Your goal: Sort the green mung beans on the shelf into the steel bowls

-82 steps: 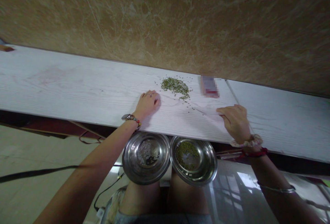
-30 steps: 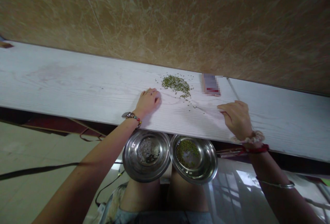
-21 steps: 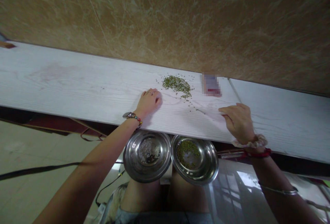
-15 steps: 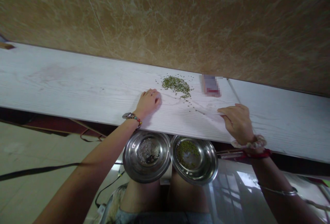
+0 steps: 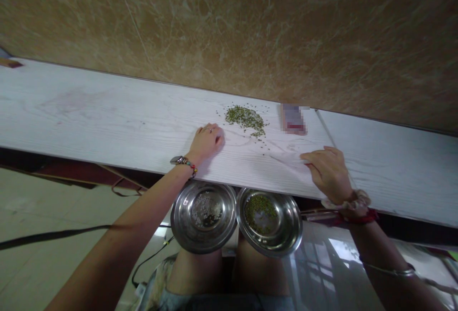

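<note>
My right hand (image 5: 328, 170) pinches a thin, pale, stick-like tool (image 5: 286, 159) whose narrow end points left across the white tabletop. Its tip lies close to a few stray green beans (image 5: 264, 148). Beyond it spreads a pile of small green beans (image 5: 243, 116), with whitish grains (image 5: 253, 118) mixed in. Left of the pile, my left hand (image 5: 207, 140) rests on the tabletop, fingers curled in, with nothing visible in them.
Two metal bowls sit over my lap at the table's front edge. The left bowl (image 5: 182, 234) holds whitish grains, the right bowl (image 5: 289, 227) green beans. A blurred flat object (image 5: 293, 119) lies right of the pile. A marbled wall (image 5: 229, 29) rises behind the table (image 5: 143, 144).
My right hand has shifted very slightly, still gripping the thin tool. Dark specks seen along the tool's end earlier no longer show there. My left hand has stayed put.
</note>
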`<state>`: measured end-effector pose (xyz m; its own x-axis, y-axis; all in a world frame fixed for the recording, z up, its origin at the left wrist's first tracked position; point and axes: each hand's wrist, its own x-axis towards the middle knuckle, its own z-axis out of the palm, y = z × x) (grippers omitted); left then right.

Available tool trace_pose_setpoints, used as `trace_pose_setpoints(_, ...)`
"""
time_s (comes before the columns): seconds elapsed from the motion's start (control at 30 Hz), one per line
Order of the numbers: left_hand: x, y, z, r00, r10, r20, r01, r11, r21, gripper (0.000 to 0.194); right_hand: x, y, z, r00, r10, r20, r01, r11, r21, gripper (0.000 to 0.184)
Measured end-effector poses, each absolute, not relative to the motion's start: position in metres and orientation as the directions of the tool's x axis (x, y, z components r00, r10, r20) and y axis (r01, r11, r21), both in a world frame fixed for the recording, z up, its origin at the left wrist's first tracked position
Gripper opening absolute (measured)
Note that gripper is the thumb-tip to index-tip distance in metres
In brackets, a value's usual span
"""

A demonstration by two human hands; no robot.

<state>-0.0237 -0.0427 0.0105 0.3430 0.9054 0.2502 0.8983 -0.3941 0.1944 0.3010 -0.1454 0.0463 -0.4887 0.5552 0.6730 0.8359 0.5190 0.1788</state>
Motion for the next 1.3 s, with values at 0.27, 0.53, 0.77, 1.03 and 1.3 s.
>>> trace_pose_setpoints(0.27, -0.025, -0.041, 0.009, 0.349, 0.904, 0.248, 0.901, -0.396, 0.178, 0.035, 0.280, -0.139, 0.051, -0.514, 0.512, 0.688, 0.818, 0.533, 0.215, 0.016)
trace_pose_setpoints(0.53, -0.025, -0.041, 0.010, 0.349, 0.902, 0.253, 0.899, -0.399, 0.181, 0.035, 0.279, -0.142, 0.051, -0.541, 0.528, 0.655, 0.795, 0.574, 0.193, 0.017)
trace_pose_setpoints(0.77, -0.025, -0.041, 0.009, 0.351, 0.897, 0.268, 0.894, -0.406, 0.187, 0.033, 0.295, -0.138, 0.053, -0.424, 0.640, 0.641, 0.857, 0.512, 0.056, 0.021)
trace_pose_setpoints(1.03, -0.024, -0.041, 0.009, 0.347, 0.904, 0.251, 0.895, -0.399, 0.198, 0.034, 0.292, -0.140, 0.051, -0.460, 0.677, 0.574, 0.835, 0.550, 0.022, 0.023)
trace_pose_setpoints(1.3, -0.024, -0.042, 0.010, 0.340, 0.908, 0.247, 0.901, -0.389, 0.192, 0.036, 0.298, -0.152, 0.060, -0.423, 0.614, 0.666, 0.872, 0.476, 0.115, 0.017)
